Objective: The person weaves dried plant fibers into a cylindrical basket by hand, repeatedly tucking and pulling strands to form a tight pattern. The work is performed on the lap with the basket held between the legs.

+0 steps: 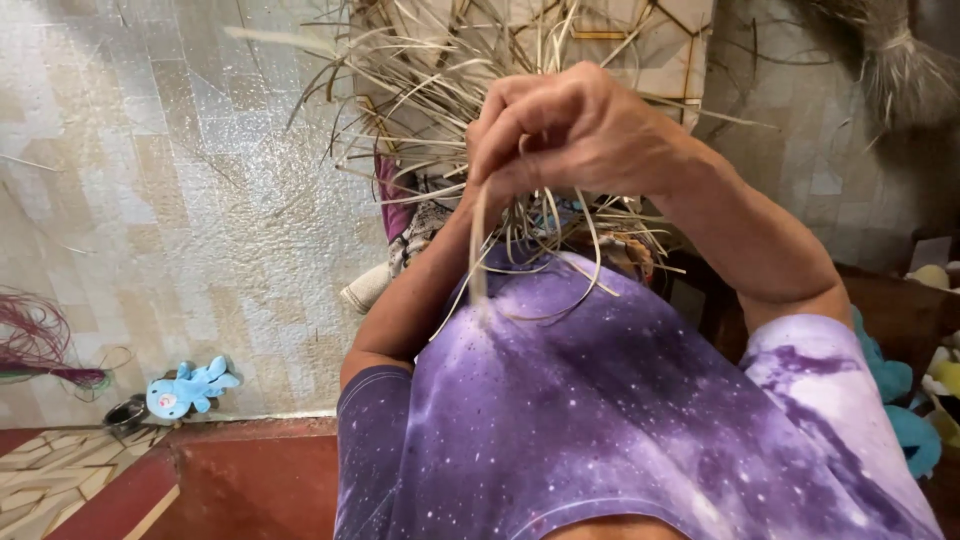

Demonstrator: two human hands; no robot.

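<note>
My right hand point(580, 130) is raised in front of my chest, its fingers point(505, 150) curled shut and pinched on a few pale, flat dried reed strips point(480, 250). The strips run out from under my fingertips and hang almost straight down, their long axis close to vertical, with the loose ends curving across the front of my purple star-speckled shirt point(600, 420). Above and behind the hand, the rest of the strips spread into a loose tangled bunch of the same pale dried reed point(420, 80), fanning up and to the left. So the held strips lie directly below my fingers, and the bunch lies beyond them. My left forearm point(410, 300) comes up from the lower left toward the same spot, but that hand is hidden behind the right one, and I cannot tell whether its fingers are apart or closed. The right hand is plainly the nearer to the strips. A small blue plush toy point(190, 388) lies well apart on the floor at the left.
</note>
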